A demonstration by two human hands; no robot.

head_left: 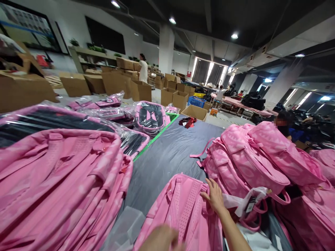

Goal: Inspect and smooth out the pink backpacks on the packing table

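Pink backpack (183, 212) lying back-side up right in front of the person, near the bottom middle of the view, on a dark grey worktop (167, 153), with its padded perforated straps facing up. Right hand (215, 197) is resting flat on the upper right corner of that backpack, fingers spread and relaxed, not gripping anything. Left hand (161, 238) is down at the very bottom edge, blurry and half cut off, hovering just over the lower part of the same bag, so honestly can't tell if it's open or closed around anything. Just to the right there's a heap of more pink backpacks (251, 160) stacked on each other, and a white plastic tag or bag scrap (248, 200) sits between that heap and the right hand. On the left is another big stack of pink backpacks (57, 184), close to the camera, and behind those a bunch already wrapped in clear plastic bags (149, 116). A crumpled clear plastic bag (125, 226) lies on the worktop between the left stack and the bag being handled. Further back there are loads of open cardboard boxes (141, 90) on the floor, a blue crate (196, 101), and a person in a white top (143, 69) standing by the boxes. Another person (284, 125) sits behind the right heap.
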